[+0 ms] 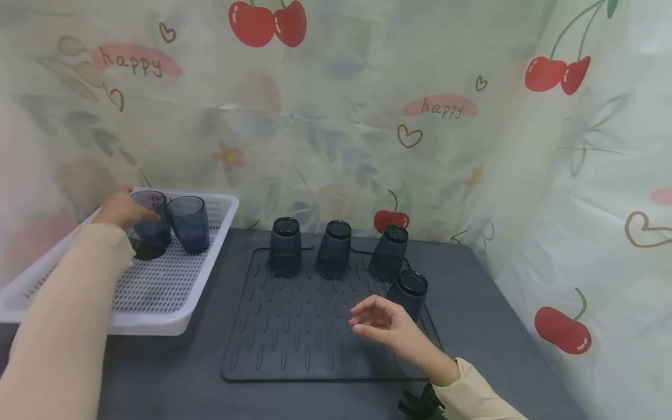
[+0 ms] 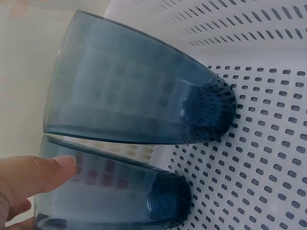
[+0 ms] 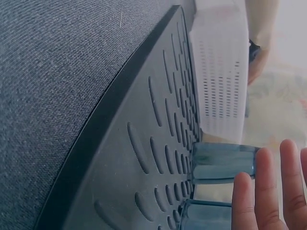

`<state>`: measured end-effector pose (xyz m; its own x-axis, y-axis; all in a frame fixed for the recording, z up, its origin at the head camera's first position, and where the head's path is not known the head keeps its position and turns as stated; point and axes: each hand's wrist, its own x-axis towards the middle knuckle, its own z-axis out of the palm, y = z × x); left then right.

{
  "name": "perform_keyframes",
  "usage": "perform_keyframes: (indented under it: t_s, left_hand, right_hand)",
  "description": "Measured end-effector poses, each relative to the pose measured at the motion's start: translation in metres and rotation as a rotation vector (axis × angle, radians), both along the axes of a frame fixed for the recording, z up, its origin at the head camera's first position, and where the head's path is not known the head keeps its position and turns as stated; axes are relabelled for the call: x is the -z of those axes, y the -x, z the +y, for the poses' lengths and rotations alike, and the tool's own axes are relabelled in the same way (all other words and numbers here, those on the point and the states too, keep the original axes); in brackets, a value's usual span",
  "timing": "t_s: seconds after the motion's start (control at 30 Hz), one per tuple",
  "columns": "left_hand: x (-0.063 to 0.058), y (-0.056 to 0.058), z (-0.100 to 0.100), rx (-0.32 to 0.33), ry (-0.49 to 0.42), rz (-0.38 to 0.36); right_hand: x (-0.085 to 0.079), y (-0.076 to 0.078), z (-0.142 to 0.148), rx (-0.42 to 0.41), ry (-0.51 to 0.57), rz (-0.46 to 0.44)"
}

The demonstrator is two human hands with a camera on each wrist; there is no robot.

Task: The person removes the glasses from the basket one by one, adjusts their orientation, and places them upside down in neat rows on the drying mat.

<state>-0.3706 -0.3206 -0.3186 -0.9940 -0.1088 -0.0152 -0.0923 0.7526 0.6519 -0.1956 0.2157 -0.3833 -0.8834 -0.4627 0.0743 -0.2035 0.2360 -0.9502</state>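
My left hand (image 1: pixel 123 210) reaches into the white basket (image 1: pixel 210 251) and grips a blue tinted drinking glass (image 1: pixel 154 227) near its rim. In the left wrist view the thumb (image 2: pixel 48 173) lies against this glass (image 2: pixel 120 196), with the other fingers partly out of frame. Close beside it a second glass (image 1: pixel 190 224) stands mouth up in the basket. My right hand (image 1: pixel 391 329) hovers over the black drying mat (image 1: pixel 294 350), fingers loosely bent and holding nothing. Just behind that hand an upside-down glass (image 1: pixel 412 289) is partly hidden.
Along the mat's back edge stand three more upside-down glasses, the left glass (image 1: pixel 285 248), the middle glass (image 1: pixel 334 251) and the right glass (image 1: pixel 388 254). A printed curtain (image 1: pixel 336 116) hangs behind the dark grey table (image 1: pixel 168 373). A black device (image 1: pixel 420 402) sits at my right wrist.
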Motion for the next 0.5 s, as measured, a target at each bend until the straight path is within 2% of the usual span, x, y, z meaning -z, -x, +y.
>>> perform_keyframes:
  t_s: [0.2,0.5]
  left_hand:
    - [0.005,0.001,0.002,-0.027,0.021,-0.014]
    - [0.012,0.000,0.003,-0.093,-0.009,0.033]
  right_hand:
    - [0.001,-0.001,0.001,-0.004,0.006,-0.003]
    - [0.000,-0.002,0.001,-0.002,0.020,-0.007]
